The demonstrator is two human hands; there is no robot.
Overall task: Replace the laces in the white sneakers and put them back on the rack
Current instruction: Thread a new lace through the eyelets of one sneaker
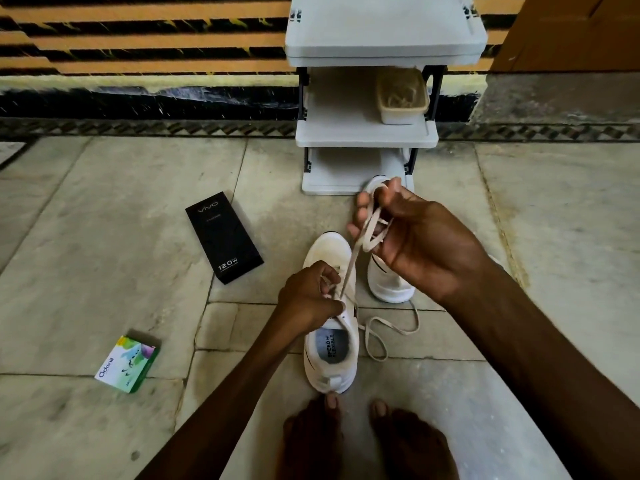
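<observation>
Two white sneakers stand on the stone floor in front of the white shoe rack (363, 136). The near sneaker (330, 362) points away from me, its opening facing up. My left hand (308, 296) pinches its beige lace (349, 268) at the eyelets. The lace runs up to my right hand (412, 237), raised above the shoes, which holds several loops of it wound around the fingers. The second sneaker (389, 284) is partly hidden behind my right hand. Another length of lace (391, 330) trails loose on the floor to the right of the near sneaker.
A beige tub (401, 102) holding laces sits on the rack's middle shelf. A black phone box (223, 237) and a small green and white box (128, 363) lie on the floor to the left. My bare feet (367, 438) are just behind the near sneaker.
</observation>
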